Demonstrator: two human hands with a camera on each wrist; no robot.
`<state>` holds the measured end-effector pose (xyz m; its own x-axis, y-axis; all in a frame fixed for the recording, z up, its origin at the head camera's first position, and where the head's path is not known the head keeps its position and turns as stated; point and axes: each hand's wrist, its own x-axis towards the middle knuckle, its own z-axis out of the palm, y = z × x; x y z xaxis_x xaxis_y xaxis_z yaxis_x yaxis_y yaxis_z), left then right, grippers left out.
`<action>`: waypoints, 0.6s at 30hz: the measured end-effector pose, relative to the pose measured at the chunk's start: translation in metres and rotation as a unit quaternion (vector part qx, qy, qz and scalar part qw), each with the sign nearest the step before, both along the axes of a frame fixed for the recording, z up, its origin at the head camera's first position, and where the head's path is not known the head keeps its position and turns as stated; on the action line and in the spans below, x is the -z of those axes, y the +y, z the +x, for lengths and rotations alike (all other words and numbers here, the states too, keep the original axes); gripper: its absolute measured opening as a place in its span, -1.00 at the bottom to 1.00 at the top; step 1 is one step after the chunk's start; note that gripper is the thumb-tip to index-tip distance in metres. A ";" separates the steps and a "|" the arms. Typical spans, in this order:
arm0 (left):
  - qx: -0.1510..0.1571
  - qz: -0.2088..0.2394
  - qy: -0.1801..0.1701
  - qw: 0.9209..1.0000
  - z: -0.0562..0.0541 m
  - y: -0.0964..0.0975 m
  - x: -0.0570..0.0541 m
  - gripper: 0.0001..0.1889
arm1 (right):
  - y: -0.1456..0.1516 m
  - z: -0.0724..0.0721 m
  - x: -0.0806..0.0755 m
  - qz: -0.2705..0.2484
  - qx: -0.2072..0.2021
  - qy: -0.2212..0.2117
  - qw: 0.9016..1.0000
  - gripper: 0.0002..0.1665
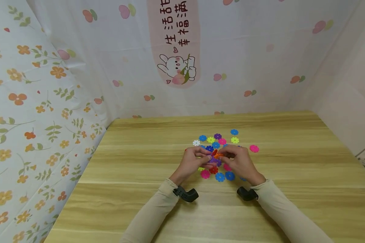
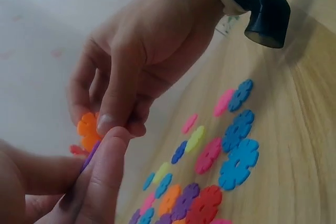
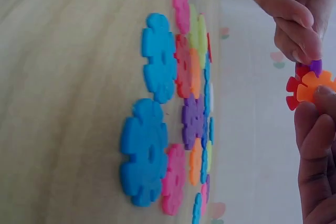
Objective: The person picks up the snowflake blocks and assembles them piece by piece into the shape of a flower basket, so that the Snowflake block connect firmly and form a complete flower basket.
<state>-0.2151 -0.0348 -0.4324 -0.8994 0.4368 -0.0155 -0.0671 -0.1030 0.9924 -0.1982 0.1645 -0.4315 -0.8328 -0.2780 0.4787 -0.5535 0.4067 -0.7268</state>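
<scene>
Over the scattered notched plastic discs, both hands meet. My left hand (image 1: 192, 162) pinches a purple notched disc (image 1: 212, 160) between thumb and fingers. An orange notched disc (image 3: 310, 88) is pinched by my right hand (image 1: 241, 162), and it meets the purple one at its edge. A red notched disc (image 3: 292, 94) sits just behind the orange one in the right wrist view. Whether the red one is joined to the purple disc is hard to tell, since fingertips cover the contact. Most of the purple disc is hidden by the left fingers in the wrist views.
Loose discs lie flat on the wooden table (image 1: 134, 162), among them blue discs (image 3: 144, 153), a pink disc (image 1: 254, 148) at the right and a white disc (image 1: 196, 143) at the back left. A printed cloth (image 1: 237, 60) hangs behind the table.
</scene>
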 end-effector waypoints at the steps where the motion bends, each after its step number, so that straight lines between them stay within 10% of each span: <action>1: 0.000 0.005 -0.007 1.000 0.000 0.001 0.000 -0.86 | 0.000 0.000 0.000 -0.001 -0.001 -0.003 1.000 -0.81; 13: -0.042 0.060 -0.068 0.995 0.007 0.009 0.004 -0.88 | -0.002 -0.002 0.007 -0.036 -0.018 -0.058 0.998 -0.85; 18: 0.011 0.021 -0.074 0.997 0.007 0.004 0.006 -0.88 | 0.004 -0.004 0.009 -0.009 -0.037 -0.092 0.995 -0.86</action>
<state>-0.2076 -0.0306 -0.4381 -0.8786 0.4598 -0.1291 -0.2156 -0.1405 0.9663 -0.2021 0.1689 -0.4408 -0.8841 -0.3351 0.3256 -0.4388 0.3560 -0.8251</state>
